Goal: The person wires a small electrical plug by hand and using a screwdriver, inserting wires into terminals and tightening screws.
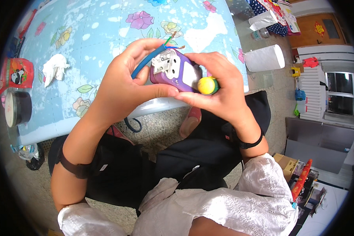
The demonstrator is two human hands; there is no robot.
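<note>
Above the table's near edge, both hands hold a purple-and-white electrical socket (pixel 177 76) with dark slots and an opened white end. My left hand (pixel 120 84) is closed, its thumb on the socket's near side and a thick blue cable (pixel 148 61) running through its grip. Green and blue wires (pixel 171 43) with bare copper ends stick out of the cable over the socket. Closed around the socket's other end, my right hand (pixel 223 84) also keeps a yellow-and-green rounded handle (pixel 207 85) in its palm; the rest of that tool is hidden.
A flowered blue cloth covers the table (pixel 102 43). Crumpled white tissue (pixel 56 69), a red packet (pixel 19 74) and a dark round tub (pixel 19 108) lie at the left. White rolls (pixel 264 58) stand at the right. Cable hangs below the table edge near my legs.
</note>
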